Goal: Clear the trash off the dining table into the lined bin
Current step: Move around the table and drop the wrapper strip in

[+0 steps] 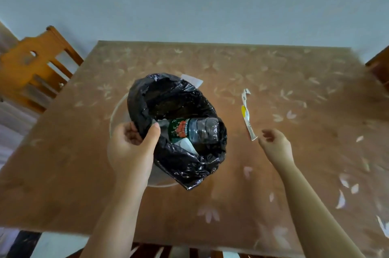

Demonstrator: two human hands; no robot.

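Observation:
A clear round bin (114,116) lined with a black plastic bag (174,97) stands on the brown floral dining table (273,184). Inside the bag lie a crushed plastic bottle (195,130) with a green and red label and some white paper (188,145). My left hand (131,148) is shut on the bag's near left rim, thumb inside. A long white and yellow wrapper strip (248,113) lies flat on the table right of the bin. My right hand (274,146) hovers just beside the strip's near end, fingers loosely curled, holding nothing.
A wooden chair (34,68) stands at the table's far left corner, and another chair's edge (379,68) shows at the far right. A white scrap (192,80) peeks out behind the bin. The pale wall runs close behind the table.

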